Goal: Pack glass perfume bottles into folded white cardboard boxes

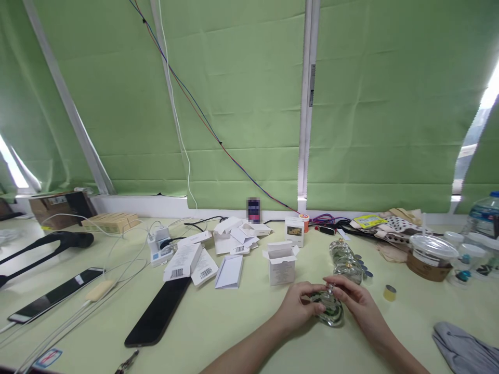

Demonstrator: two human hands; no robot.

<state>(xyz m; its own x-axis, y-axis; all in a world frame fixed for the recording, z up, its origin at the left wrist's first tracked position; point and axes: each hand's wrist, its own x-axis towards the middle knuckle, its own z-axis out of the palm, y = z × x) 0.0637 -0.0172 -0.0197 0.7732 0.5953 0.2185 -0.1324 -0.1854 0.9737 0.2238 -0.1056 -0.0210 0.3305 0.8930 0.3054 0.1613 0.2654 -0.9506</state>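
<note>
The left hand (299, 306) curls around a round clear-glass bottle with green inside (332, 314), over the pale-green desk (218, 322), while the right hand (359, 300) pinches its top; this one looks mid-work, similar glass bottles (345, 262) behind are untouched, and a white cardboard carton (282, 271) stands open
</note>
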